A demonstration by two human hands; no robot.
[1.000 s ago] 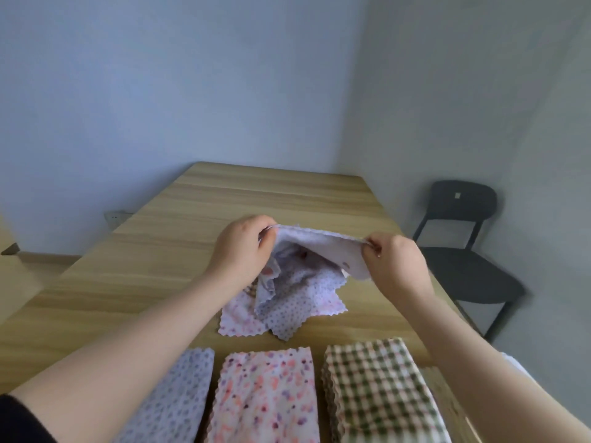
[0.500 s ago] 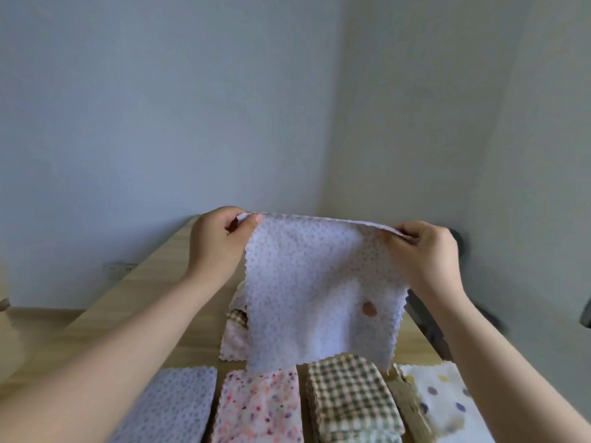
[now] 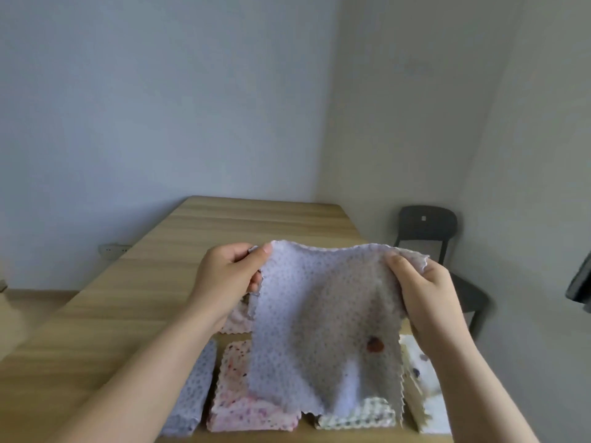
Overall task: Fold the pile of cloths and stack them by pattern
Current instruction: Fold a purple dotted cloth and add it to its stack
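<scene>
**Lilac dotted cloth [image 3: 319,314] spread for folding**

Left hand [image 3: 224,282] and right hand [image 3: 425,298] each pinch a top corner with curled fingers, so it hangs open above and right of the dotted stack [image 3: 195,394] on the worktop [image 3: 128,314]. Folding seems about to start — next, match edges squarely, then carry it left onto that stack.

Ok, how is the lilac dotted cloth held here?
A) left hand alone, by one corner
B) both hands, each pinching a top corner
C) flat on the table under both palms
B: the left hand and the right hand each pinch a top corner of the lilac dotted cloth, which hangs spread between them.
</scene>
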